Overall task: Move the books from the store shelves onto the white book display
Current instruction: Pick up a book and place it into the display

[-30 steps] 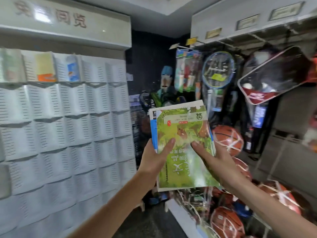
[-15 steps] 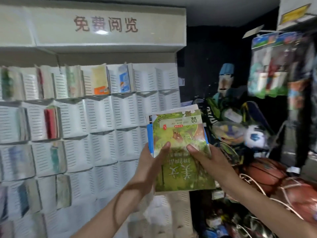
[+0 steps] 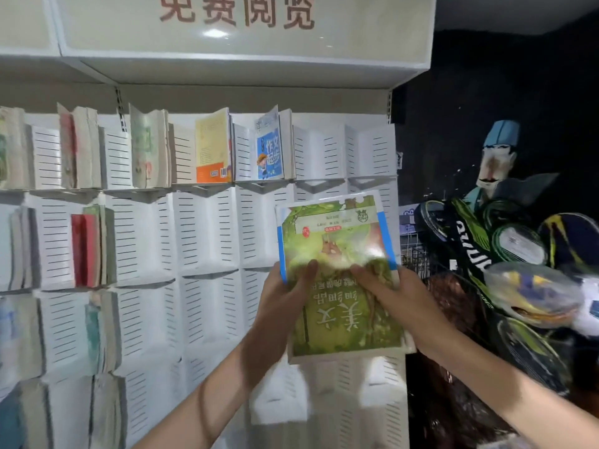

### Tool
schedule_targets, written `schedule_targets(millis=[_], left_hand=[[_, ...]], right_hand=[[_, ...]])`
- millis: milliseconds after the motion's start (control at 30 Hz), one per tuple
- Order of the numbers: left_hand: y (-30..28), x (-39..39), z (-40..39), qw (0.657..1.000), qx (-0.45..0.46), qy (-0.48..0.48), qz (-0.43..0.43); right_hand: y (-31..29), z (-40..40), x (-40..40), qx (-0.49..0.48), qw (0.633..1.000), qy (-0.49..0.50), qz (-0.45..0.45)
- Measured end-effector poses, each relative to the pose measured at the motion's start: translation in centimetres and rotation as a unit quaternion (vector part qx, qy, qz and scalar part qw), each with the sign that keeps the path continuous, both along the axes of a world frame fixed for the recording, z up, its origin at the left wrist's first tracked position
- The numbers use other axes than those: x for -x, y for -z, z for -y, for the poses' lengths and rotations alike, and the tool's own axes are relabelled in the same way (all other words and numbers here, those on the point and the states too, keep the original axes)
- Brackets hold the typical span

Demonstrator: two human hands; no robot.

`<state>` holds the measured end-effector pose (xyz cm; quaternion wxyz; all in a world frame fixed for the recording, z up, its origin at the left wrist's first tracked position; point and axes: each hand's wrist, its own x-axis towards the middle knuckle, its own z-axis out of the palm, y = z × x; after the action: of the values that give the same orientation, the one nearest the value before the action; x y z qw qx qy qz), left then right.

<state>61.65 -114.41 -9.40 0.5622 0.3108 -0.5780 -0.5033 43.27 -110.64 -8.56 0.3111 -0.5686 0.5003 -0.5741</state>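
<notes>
Head view showed the white book display (image 3: 207, 234) on the left. Just in front of its right side was a green book stack (image 3: 337, 273) (upside down). Left hand (image 3: 285, 303) and right hand (image 3: 398, 299) pinched it, thumbs on the cover.

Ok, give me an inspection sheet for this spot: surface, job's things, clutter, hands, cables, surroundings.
Surface: white book display, slotted pockets, many unfilled.
Job's things: stack of books, green book on top, held upside down in front of the display; other books already in upper and left pockets.
Clutter: nothing seen.
Hands: left hand grips the stack's left edge; right hand grips its right side.
Cables: nothing seen.
Surroundings: racket bags and netted balls at right; sign with red characters overhead.
</notes>
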Motion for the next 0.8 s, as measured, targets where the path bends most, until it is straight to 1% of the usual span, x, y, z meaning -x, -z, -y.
schedule_targets(millis=[133,267,333,467,600,700,800], left_hand=[[-1.1,-0.7,7.3,0.999,-0.033,-0.015,-0.009],[-2.7,-0.5,13.2,1.000,-0.015,-0.012,-0.013],[-3.2,-0.1,15.8,1.000,-0.003,-0.005,-0.008],[-3.7,1.3,21.2,0.999,0.002,0.032,-0.004],[-4.5,3.9,26.8,0.999,0.014,0.033,0.004],[-6.3,6.2,31.0,0.998,0.041,0.036,0.017],[-9.3,8.6,35.2,0.997,0.069,0.036,0.026]], right_hand=[[-1.2,6.3,-0.9,-0.002,1.000,-0.002,0.015],[-2.4,11.4,-0.7,-0.011,0.997,-0.056,0.055],[-2.7,13.8,-0.2,-0.005,0.996,-0.056,0.063],[-3.0,18.8,1.1,0.041,0.998,-0.037,0.034],[-3.9,23.7,3.2,0.067,0.997,-0.002,0.024],[-5.7,27.6,5.5,0.077,0.997,-0.002,0.007],[-8.4,31.8,8.1,0.100,0.995,0.004,0.000]])
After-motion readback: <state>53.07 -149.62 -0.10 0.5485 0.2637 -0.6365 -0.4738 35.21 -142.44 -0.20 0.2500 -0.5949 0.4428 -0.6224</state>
